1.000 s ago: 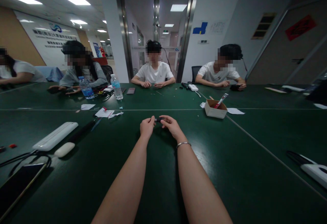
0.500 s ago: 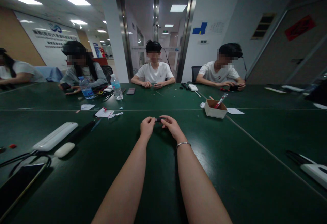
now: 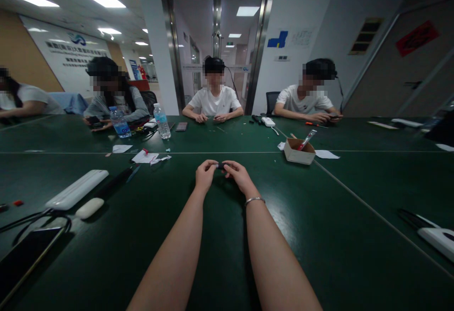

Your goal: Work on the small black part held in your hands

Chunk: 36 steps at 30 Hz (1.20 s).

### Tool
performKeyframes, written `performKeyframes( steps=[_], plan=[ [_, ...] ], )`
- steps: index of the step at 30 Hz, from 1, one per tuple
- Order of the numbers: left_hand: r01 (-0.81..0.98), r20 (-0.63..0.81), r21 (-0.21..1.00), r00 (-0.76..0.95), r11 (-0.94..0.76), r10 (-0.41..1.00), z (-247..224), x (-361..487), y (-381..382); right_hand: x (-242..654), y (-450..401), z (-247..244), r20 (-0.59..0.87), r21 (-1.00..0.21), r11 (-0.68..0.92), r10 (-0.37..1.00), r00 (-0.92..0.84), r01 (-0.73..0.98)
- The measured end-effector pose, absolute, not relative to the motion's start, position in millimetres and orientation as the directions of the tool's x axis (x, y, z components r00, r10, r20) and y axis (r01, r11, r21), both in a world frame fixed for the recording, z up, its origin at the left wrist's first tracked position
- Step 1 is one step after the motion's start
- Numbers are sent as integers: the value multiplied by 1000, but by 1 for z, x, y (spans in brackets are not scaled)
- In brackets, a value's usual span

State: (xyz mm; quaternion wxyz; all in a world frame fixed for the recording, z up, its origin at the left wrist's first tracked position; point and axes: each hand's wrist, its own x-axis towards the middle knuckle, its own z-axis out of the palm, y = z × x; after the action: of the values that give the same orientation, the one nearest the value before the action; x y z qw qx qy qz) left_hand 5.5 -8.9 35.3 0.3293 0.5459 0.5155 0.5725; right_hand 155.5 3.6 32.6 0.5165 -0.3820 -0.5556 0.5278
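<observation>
Above the green table (image 3: pixel 227 235), a small black piece with a light, metallic-looking end (image 3: pixel 221 166) is held between my two hands. My left hand (image 3: pixel 205 175) pinches the light end with its thumb and fingers. My right hand (image 3: pixel 238 175) is closed on the black part, a bracelet on its wrist. The piece is too small for me to tell its kind, and fingertips cover part of it.
On the left lie a white power bank (image 3: pixel 78 189), a white rounded case (image 3: pixel 90 208), cables and a phone (image 3: pixel 31 261). Two water bottles (image 3: pixel 161 121) stand farther back. A small box (image 3: pixel 299 153) is at the right. Several people sit across the table.
My left hand has shifted slightly, and a little more of the piece's light end shows between my fingertips. The hands of the person at the far right have moved a little.
</observation>
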Motion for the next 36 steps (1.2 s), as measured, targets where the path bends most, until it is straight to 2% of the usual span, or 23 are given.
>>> performKeyframes(
  steps=[11, 17, 23, 28, 32, 36],
  plan=[
    [111, 256, 965, -216, -236, 942, 39, 7, -10, 155, 4, 32, 168, -980, 147, 972, -164, -131],
    [97, 114, 991, -229, -94, 967, 34, 7, -6, 155, 4, 32, 171, -980, 154, 974, -146, -123],
    [137, 206, 974, -213, -179, 955, 31, 7, -5, 155, 5, 31, 170, -981, 151, 973, -155, -125],
    [138, 157, 982, -185, -132, 970, 33, 8, -6, 155, 5, 31, 170, -980, 151, 973, -156, -128],
    [154, 199, 973, -201, -169, 959, 32, 8, -6, 156, 5, 31, 168, -981, 147, 971, -169, -130],
    [112, 182, 980, -195, -163, 964, 28, 8, -3, 156, 5, 30, 171, -980, 149, 970, -171, -133]
  ],
)
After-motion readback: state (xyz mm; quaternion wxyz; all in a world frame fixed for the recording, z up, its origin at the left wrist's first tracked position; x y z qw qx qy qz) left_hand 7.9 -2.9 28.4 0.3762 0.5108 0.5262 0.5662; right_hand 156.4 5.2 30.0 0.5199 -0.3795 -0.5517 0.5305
